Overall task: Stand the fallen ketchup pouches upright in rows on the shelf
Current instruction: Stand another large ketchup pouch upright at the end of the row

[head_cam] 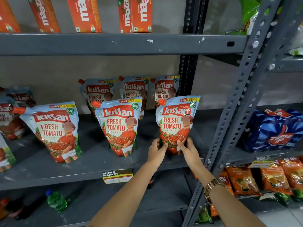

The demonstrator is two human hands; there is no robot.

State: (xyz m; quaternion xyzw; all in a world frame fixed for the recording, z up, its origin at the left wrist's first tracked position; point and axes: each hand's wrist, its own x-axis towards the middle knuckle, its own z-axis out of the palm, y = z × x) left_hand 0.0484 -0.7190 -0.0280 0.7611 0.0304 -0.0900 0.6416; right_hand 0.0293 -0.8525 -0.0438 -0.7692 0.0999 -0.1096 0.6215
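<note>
Both hands hold the bottom of one upright ketchup pouch on the shelf; the left hand and right hand each pinch a lower corner; left of this grip, two more pouches stand upright.

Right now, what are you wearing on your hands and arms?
Both forearms are bare, with no sleeves in view. The right wrist carries a gold-toned link watch. The left hand has a thin ring on one finger. No gloves on the left hand or the right hand.
</note>
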